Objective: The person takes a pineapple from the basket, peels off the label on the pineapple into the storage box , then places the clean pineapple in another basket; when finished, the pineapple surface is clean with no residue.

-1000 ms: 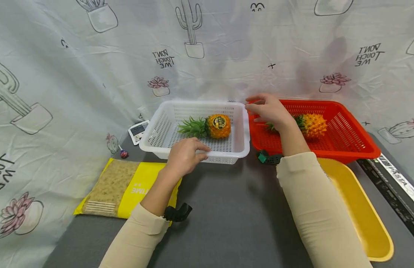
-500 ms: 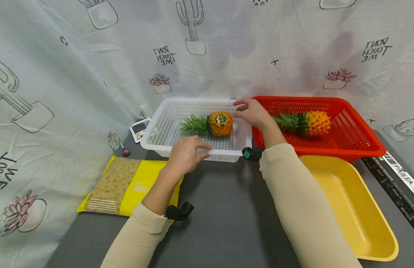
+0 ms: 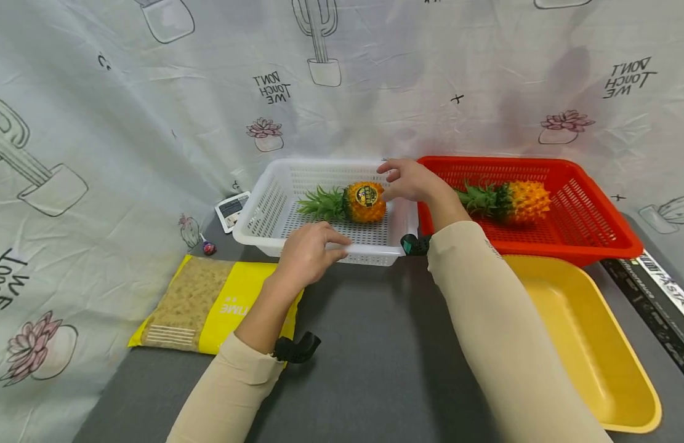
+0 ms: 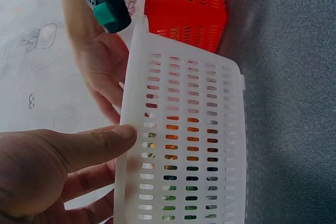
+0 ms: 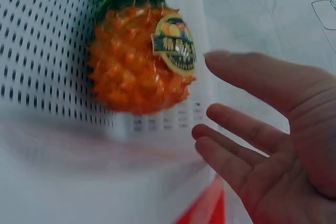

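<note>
A pineapple (image 3: 367, 203) with a round sticker lies on its side in the white basket (image 3: 369, 250), its green leaves to the left. At the front rim, my left hand (image 3: 308, 253) pinches the basket, thumb outside and fingers behind the edge; the left wrist view shows the thumb (image 4: 102, 145) on the rim. Over the basket's right end hovers my right hand (image 3: 416, 183), fingers spread and loosely bent, holding nothing. In the right wrist view its thumb points toward the pineapple (image 5: 139, 64). A second pineapple (image 3: 523, 202) rests in the red basket (image 3: 585, 249) to the right.
A yellow tray (image 3: 574, 344) stands in front of the red basket, beside a black pasta box (image 3: 652, 307). At left are a yellow bag of pasta (image 3: 209, 304), a lollipop (image 3: 209, 248) and a small white device (image 3: 231, 211). A patterned curtain (image 3: 375, 92) hangs behind.
My right hand has moved left from over the red basket's near corner to above the white basket's right end. My left hand has stayed on the front rim.
</note>
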`<state>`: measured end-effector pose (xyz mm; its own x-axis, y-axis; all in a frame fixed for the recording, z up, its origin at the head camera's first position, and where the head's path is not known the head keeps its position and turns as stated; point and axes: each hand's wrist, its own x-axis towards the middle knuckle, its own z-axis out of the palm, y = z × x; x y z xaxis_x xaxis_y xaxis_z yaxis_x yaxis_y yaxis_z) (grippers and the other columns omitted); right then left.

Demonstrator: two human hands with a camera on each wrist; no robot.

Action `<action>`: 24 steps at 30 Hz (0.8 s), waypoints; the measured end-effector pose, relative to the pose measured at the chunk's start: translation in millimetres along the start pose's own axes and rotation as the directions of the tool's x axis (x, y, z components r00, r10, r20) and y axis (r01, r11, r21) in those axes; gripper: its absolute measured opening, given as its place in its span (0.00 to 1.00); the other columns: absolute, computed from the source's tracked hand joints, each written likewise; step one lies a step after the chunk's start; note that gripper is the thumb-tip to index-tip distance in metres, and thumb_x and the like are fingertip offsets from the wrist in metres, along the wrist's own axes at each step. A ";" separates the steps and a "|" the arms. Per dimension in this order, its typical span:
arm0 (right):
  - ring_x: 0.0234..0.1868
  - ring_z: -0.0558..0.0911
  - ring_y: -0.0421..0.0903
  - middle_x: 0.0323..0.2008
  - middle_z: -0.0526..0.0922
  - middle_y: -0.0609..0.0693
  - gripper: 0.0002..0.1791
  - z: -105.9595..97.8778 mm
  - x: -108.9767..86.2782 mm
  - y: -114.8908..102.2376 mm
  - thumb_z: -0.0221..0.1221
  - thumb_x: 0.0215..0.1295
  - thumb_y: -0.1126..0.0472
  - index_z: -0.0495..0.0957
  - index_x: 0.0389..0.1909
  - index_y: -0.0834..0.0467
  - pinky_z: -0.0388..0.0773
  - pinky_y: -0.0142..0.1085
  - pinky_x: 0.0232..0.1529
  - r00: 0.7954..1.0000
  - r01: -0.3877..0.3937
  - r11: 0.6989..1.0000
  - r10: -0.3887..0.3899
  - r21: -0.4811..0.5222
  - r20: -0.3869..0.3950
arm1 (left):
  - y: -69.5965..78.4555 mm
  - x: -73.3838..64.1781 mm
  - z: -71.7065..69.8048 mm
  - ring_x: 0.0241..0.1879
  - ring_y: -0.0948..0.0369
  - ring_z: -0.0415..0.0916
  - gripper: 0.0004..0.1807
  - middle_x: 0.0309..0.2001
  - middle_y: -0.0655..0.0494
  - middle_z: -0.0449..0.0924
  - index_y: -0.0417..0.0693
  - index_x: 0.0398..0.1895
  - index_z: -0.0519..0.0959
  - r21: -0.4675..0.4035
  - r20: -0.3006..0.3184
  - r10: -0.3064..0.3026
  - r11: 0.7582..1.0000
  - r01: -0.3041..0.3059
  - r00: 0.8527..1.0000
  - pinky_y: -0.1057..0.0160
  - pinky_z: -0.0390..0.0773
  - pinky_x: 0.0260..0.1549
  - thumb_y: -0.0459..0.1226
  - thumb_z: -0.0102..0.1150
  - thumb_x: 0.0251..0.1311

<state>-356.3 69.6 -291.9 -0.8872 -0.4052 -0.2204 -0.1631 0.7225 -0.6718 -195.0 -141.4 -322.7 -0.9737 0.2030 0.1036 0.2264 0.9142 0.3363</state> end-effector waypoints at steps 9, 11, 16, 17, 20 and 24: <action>0.70 0.69 0.61 0.77 0.62 0.61 0.46 12.8 16.2 8.4 0.69 0.60 0.66 0.63 0.78 0.48 0.75 0.56 0.66 0.997 0.043 0.999 -0.041 -0.033 0.063 | 7.3 3.6 6.1 0.55 0.51 0.81 0.14 0.52 0.55 0.86 0.59 0.53 0.89 -0.010 0.025 -0.004 1.000 0.004 1.000 0.50 0.79 0.55 0.43 0.70 0.65; 0.68 0.70 0.61 0.78 0.60 0.62 0.46 13.8 18.8 9.9 0.68 0.60 0.67 0.61 0.79 0.49 0.77 0.55 0.63 0.997 0.047 0.996 -0.042 -0.071 0.060 | 8.5 4.4 7.0 0.54 0.51 0.81 0.14 0.51 0.55 0.86 0.59 0.53 0.89 -0.015 0.020 -0.003 1.000 0.003 1.000 0.49 0.79 0.55 0.43 0.70 0.65; 0.71 0.67 0.62 0.78 0.61 0.61 0.47 15.4 24.6 6.8 0.68 0.60 0.68 0.61 0.80 0.49 0.75 0.56 0.66 0.998 0.036 0.991 -0.030 -0.126 0.053 | 6.6 3.3 4.5 0.51 0.53 0.81 0.13 0.49 0.56 0.86 0.60 0.52 0.90 -0.009 0.008 -0.021 1.000 0.021 1.000 0.52 0.80 0.51 0.43 0.70 0.65; 0.72 0.66 0.61 0.77 0.62 0.61 0.47 16.1 26.4 5.5 0.68 0.60 0.68 0.62 0.79 0.49 0.74 0.56 0.67 0.998 0.039 0.989 -0.030 -0.140 0.060 | 5.5 2.7 3.6 0.50 0.53 0.82 0.13 0.49 0.56 0.86 0.60 0.52 0.90 -0.007 0.006 -0.026 1.000 0.026 1.000 0.52 0.81 0.49 0.43 0.70 0.64; 0.72 0.65 0.61 0.76 0.65 0.60 0.47 19.1 31.5 1.9 0.70 0.58 0.68 0.63 0.79 0.48 0.71 0.57 0.69 0.995 0.038 0.982 -0.019 -0.186 0.102 | 1.9 1.3 0.9 0.49 0.53 0.81 0.13 0.48 0.56 0.86 0.60 0.52 0.90 0.003 0.007 -0.035 0.999 0.035 0.999 0.53 0.81 0.48 0.43 0.70 0.64; 0.71 0.66 0.61 0.74 0.66 0.60 0.51 21.8 34.0 -1.6 0.72 0.56 0.68 0.61 0.80 0.45 0.70 0.57 0.70 0.989 -0.002 0.976 0.034 -0.220 0.141 | 0.2 0.5 -0.4 0.49 0.53 0.82 0.13 0.48 0.56 0.86 0.60 0.52 0.90 0.003 0.009 -0.034 0.999 0.034 0.999 0.53 0.81 0.48 0.44 0.70 0.64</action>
<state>-376.8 42.5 -313.7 -0.8227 -0.4555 -0.3403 -0.2522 0.8287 -0.4996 -195.5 -141.3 -322.3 -0.9810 0.1750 0.0836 0.1931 0.9217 0.3364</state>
